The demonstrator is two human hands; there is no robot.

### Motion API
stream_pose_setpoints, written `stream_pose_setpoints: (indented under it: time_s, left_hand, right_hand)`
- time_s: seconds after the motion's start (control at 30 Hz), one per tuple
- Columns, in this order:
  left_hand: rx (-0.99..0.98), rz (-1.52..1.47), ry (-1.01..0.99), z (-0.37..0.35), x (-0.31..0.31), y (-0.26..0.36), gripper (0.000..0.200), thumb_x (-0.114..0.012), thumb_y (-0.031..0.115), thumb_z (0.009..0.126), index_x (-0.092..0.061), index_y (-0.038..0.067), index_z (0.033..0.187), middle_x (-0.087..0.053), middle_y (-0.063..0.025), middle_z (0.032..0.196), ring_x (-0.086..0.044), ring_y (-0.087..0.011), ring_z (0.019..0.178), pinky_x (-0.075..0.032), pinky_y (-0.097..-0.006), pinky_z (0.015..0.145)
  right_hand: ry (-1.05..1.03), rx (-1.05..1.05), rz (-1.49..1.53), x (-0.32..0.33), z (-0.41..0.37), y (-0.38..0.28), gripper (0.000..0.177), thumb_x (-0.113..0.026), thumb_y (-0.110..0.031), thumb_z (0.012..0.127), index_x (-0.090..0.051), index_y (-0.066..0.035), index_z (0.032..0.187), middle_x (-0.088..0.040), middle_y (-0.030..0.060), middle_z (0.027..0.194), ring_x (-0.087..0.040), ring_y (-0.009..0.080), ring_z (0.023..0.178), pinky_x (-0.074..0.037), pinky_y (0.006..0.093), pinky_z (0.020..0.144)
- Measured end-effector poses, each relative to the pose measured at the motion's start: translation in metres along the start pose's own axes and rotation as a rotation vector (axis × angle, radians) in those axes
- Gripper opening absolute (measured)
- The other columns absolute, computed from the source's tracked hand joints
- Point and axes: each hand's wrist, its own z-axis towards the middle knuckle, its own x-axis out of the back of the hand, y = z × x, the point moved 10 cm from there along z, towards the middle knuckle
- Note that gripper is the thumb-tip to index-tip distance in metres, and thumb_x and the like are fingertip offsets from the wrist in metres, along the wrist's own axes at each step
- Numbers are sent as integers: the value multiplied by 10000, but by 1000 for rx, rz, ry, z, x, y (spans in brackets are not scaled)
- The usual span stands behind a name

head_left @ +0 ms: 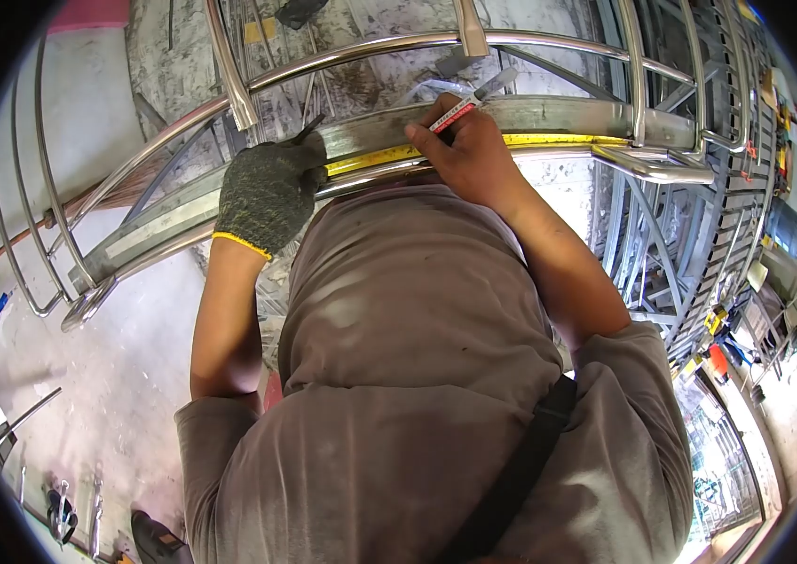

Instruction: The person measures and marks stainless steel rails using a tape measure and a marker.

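A yellow measuring tape [549, 140] lies stretched along a grey metal bar [370, 132] in front of my body. My left hand [267, 195], in a dark knit glove with a yellow cuff, is closed at the tape's left part, and a thin dark piece [309, 129] sticks up from its fingers. My bare right hand [475, 150] rests over the bar and tape, its fingers closed around a red and white marker [455, 115] whose other end points up and right. Polished steel tubes run beside the bar.
Bent steel tube frames [361, 47] arch across the far side, with upright tubes at both ends. Metal racks [737, 197] and tools [718, 324] stand at the right. More tools [97, 517] lie on the floor at lower left, near a dark shoe [158, 540].
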Motion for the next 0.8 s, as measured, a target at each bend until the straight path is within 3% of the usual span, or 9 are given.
stream_pose_setpoints:
  time_s: [0.1,0.2,0.5,0.8]
  left_hand:
    - [-23,17,16,-1,-2,0,174,-752,185,922,-849,101,1040,-795,-193,1019,-751,-404,950,-592,-520,851]
    - [-40,20,23,-1,-3,-1,181,-748,189,926,-847,100,1049,-797,-195,1033,-749,-408,949,-593,-520,853]
    - [-24,26,-6,0,-2,0,188,-763,171,913,-852,102,1063,-801,-199,1076,-749,-409,957,-598,-517,863]
    - [1,3,13,-1,0,0,200,-772,154,907,-853,98,1080,-802,-200,1097,-753,-402,963,-603,-503,873]
  right_hand:
    - [19,88,-46,0,0,-5,253,-811,-216,1028,-675,-29,923,-613,34,685,-556,122,651,-462,332,618]
    - [0,5,-3,0,-1,-1,261,-787,-233,1029,-685,-2,963,-636,124,661,-583,187,601,-457,373,588]
    - [-57,23,14,0,1,-1,234,-775,-203,1028,-682,-5,947,-638,110,651,-589,163,577,-442,354,556]
    - [-91,8,-5,-5,4,-1,252,-783,-201,999,-661,-11,887,-613,164,661,-626,329,636,-493,436,650]
